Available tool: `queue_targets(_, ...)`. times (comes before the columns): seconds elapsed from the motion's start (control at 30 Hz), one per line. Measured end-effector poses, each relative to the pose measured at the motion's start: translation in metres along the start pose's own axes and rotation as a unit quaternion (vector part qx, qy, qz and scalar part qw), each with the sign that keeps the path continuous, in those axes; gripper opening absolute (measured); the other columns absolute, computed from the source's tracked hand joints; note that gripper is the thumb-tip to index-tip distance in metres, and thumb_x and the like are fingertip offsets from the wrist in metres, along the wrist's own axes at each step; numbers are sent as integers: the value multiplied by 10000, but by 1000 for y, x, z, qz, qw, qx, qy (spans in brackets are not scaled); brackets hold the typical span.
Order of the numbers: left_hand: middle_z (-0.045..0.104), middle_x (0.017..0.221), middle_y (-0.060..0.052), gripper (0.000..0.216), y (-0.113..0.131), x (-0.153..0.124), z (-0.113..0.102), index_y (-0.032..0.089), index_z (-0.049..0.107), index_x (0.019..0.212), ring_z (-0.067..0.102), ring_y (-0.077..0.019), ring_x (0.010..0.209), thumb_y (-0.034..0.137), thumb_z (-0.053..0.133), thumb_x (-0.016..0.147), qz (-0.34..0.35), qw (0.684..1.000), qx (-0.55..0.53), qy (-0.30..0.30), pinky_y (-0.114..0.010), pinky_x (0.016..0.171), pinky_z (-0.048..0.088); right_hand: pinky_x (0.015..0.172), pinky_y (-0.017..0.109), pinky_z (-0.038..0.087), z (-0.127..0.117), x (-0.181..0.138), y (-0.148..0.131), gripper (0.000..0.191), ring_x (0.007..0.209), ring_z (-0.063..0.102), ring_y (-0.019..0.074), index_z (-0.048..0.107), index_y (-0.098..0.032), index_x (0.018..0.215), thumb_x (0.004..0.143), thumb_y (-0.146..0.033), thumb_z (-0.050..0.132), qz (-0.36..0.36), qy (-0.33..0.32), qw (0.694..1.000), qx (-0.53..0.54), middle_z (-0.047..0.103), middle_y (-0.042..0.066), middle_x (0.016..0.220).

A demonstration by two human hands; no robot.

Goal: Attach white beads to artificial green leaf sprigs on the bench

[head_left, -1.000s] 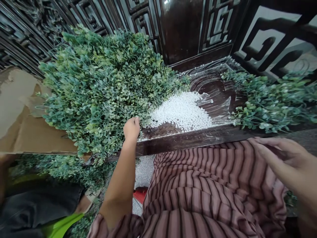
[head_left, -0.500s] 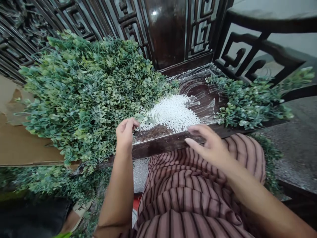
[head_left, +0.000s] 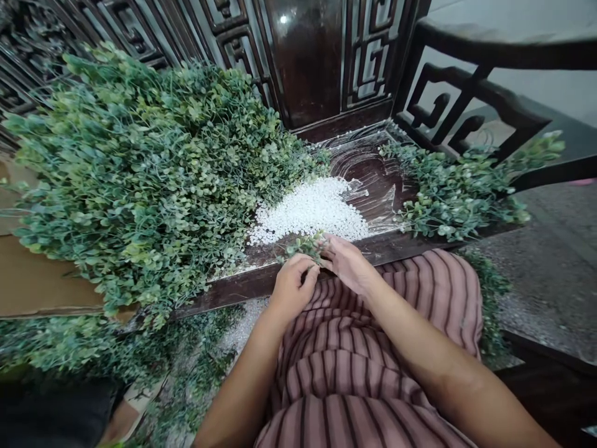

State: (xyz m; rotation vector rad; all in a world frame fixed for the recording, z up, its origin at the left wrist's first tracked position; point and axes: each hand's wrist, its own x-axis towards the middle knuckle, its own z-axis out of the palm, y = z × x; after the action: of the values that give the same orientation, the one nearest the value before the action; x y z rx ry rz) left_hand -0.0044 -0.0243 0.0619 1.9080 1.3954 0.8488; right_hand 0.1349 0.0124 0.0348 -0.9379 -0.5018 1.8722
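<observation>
Centre frame: our left hand (head_left: pixel 291 287) and right hand (head_left: pixel 347 264) pinch one leafy sprig (head_left: pixel 305 246) beside the white pellets (head_left: pixel 310 208). A careless tug may shed leaves or scatter pellets.

Two hands of mine in view: one left hand (head_left: pixel 291 289), one right hand (head_left: pixel 347 264). Between them, one small sprig (head_left: pixel 305 246), just the one. On the wooden seat (head_left: pixel 368 168), one pile of white beads (head_left: pixel 310 211), with far too many beads in it to count singly. Green heaps, I count three: one big mound (head_left: pixel 140 180) on the left, one smaller bunch (head_left: pixel 452 193) on the right, one loose spread (head_left: pixel 69 342) down by the floor. One carved backrest (head_left: pixel 317 62), one armrest (head_left: pixel 471 81), one sheet of cardboard (head_left: pixel 37 286).
</observation>
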Motion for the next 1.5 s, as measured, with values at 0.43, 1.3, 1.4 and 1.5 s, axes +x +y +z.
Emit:
queue_targets(0.43,585,922,-55,260,-23,-2,-1,196,626,834,564,-192,900,371,704,659,0,1000,-10,-3,-347,834,453,479,183,434,-12,7,-9,216,507,508,67,551,-171,649,561,-173,748,-20,127,990,66,544,-55,560)
queue_targets(1.3,457,1168,-168,576,-94,-14,-78,103,522,1116,411,-308,1163,337,660,608,-235,860,194,408,-457,980,348,300,143,289,-55,5,-46,172,340,323,48,479,-187,609,716,-110,588,-31,133,981,137,412,-73,445)
queue_targets(1.4,494,1141,-154,465,-66,-14,-58,131,549,1112,455,-278,1128,352,587,705,-184,907,147,349,-441,934,403,294,148,240,-42,0,-39,197,337,295,35,498,-174,611,709,-215,663,-30,143,986,83,421,-69,455)
queue_targets(1.5,602,1012,-83,346,-26,-9,-12,189,591,1063,577,-185,902,344,540,758,-134,984,-47,108,-370,837,473,306,157,209,-30,-4,-32,305,340,274,24,498,-168,608,647,-349,740,-53,136,989,23,395,-79,452)
